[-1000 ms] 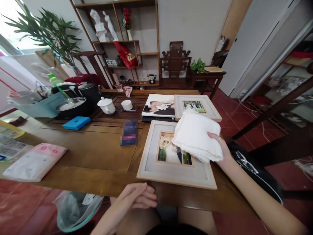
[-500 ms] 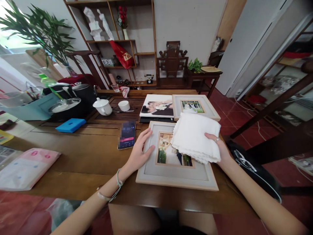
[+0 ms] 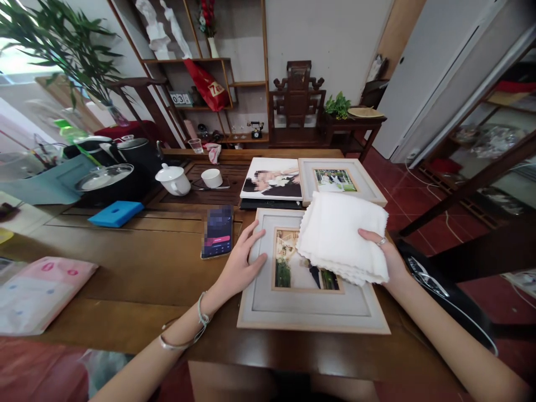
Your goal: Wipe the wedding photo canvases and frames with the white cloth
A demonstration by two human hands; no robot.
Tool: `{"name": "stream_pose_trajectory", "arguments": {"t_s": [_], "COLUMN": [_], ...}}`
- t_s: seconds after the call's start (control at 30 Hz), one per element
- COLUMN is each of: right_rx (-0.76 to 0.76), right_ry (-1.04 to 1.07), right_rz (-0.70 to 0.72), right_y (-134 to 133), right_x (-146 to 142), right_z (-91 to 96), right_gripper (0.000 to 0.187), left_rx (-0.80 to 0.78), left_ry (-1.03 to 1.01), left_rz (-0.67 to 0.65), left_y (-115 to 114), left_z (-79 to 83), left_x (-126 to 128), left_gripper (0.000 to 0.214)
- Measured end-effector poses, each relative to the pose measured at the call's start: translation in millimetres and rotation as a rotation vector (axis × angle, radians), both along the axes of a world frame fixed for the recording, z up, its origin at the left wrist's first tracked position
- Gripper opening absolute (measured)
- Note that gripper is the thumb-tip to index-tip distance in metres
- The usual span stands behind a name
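Note:
A light wooden picture frame (image 3: 268,312) lies flat at the table's front edge, with a wide pale mat around a small photo (image 3: 287,265). My left hand (image 3: 245,259) rests on its left side, fingers spread over the border. In my right hand (image 3: 387,254) is a folded white cloth (image 3: 343,234), thumb on top and the other fingers hidden beneath. The cloth hangs over the frame's upper right part and covers some of the photo. Whether it touches the glass I cannot tell. A phone (image 3: 218,231) with a lit screen lies left of my left hand.
Behind the frame lie a white-edged photo panel (image 3: 272,178) and a second framed photo (image 3: 368,184). Leftward stand a white lidded cup (image 3: 173,180), a small white bowl (image 3: 211,178), a blue block (image 3: 116,214) and a pink-and-white package (image 3: 46,290). A black bag (image 3: 439,285) sits at right.
The view has shifted slightly, so the frame and cloth appear a little further right. My left hand stays on the frame's left side, and the cloth is still in my right hand.

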State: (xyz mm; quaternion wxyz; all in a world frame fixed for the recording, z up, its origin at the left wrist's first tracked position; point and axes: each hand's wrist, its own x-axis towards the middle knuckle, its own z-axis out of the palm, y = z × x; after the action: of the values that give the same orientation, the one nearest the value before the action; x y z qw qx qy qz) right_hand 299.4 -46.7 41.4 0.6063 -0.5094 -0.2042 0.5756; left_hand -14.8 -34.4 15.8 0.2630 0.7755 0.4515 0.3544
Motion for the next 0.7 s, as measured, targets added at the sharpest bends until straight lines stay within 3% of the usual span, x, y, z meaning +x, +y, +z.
{"name": "stream_pose_trajectory", "arguments": {"t_s": [0.17, 0.37, 0.53, 0.6, 0.7], "right_rx": [-0.019, -0.044, 0.053, 0.150, 0.473], "right_ry": [0.010, -0.020, -0.097, -0.170, -0.435], "right_rz": [-0.010, -0.020, 0.010, -0.068, -0.377], "right_y": [-1.1, -2.8, -4.3, -6.0, -12.9], "right_x": [-0.9, -1.3, -2.5, 2.0, 18.4], "right_z": [3.7, 3.9, 4.3, 8.4, 18.6], "right_gripper": [0.049, 0.051, 0.045, 0.041, 0.045], "left_rx": [0.061, 0.088, 0.088, 0.077, 0.059], "left_ry": [0.025, 0.058, 0.082, 0.078, 0.062], "left_rz": [0.017, -0.194, -0.223, -0.217, -0.214], "left_y": [-3.4, 1.8, 5.0, 4.9, 4.5], "left_z": [3.6, 5.0, 3.8, 4.6, 6.1], "left_x": [3.0, 1.0, -0.2, 0.5, 1.6], "left_gripper": [0.043, 0.040, 0.042, 0.042, 0.040]}}
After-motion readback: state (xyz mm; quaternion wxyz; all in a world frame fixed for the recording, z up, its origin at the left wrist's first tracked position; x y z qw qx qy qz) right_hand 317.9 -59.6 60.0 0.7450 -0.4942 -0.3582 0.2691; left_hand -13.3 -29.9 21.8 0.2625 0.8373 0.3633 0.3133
